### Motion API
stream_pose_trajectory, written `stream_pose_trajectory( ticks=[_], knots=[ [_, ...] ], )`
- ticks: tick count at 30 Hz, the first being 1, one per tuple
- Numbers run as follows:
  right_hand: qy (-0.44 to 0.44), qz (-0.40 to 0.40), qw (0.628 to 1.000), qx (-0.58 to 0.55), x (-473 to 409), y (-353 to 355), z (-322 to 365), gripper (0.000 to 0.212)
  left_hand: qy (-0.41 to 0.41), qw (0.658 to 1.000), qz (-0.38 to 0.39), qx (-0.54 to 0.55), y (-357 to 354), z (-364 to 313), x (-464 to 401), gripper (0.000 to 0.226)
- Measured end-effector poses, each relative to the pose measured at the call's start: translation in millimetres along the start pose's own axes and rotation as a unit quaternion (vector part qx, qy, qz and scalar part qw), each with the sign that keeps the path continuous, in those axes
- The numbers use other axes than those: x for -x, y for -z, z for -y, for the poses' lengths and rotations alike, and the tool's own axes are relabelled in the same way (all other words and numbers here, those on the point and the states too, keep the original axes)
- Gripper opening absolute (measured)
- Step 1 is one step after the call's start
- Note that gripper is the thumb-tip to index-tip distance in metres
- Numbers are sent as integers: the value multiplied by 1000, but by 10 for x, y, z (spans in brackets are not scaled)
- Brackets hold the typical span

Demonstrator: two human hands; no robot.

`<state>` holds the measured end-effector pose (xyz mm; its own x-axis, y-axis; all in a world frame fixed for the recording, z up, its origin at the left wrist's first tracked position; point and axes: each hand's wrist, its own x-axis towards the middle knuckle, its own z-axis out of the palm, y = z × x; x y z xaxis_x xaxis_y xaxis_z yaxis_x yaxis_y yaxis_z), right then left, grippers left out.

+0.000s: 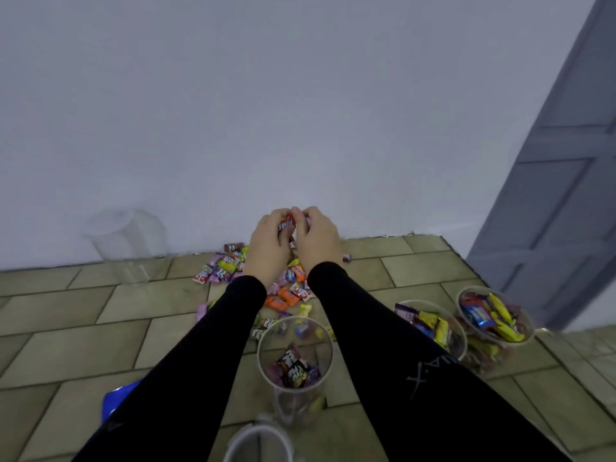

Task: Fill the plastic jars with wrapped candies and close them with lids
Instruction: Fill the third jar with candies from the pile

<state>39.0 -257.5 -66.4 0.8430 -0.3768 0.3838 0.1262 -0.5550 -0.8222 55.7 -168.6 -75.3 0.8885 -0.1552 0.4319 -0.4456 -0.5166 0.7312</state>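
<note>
Single head view, looking forward-down over tiled floor (83, 315), wall (266, 95) close.

A red candy wrapper (287, 224), pinched between the fingers of the left hand (269, 244) and the right hand (317, 240), bore white letters seen upside down — roughly "XPIEH", not surely legible. The right sleeve (420, 378) carried pale marks ending in "A.X" — the rest was too blurred.

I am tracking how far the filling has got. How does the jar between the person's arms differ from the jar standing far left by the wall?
The jar between the arms holds a few wrapped candies at its bottom; the jar by the wall looks empty. The first stands near the person, just this side of the candy pile; the second stands apart, left of the pile. Both are clear, upright and lidless.
</note>
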Motion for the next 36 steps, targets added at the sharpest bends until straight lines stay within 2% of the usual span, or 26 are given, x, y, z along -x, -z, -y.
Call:
stream_pose_trajectory(
  ticks=[6,12,18,26,36],
  knots=[
    [24,-13,998,-62,168,210,250,36,1,999,-31,41,171,-311,139,26],
    [1,-36,983,-180,376,478,470,35,-11,993,-79,91,329,-593,358,21],
    [-2,-19,966,-257,657,627,639,37,12,985,-110,130,423,-772,709,21],
    [12,3,956,-292,1044,681,658,38,37,972,-150,179,525,-846,1065,21],
    [-43,9,957,-286,1216,670,475,42,21,984,-139,110,396,-756,1323,22]
  ],
)
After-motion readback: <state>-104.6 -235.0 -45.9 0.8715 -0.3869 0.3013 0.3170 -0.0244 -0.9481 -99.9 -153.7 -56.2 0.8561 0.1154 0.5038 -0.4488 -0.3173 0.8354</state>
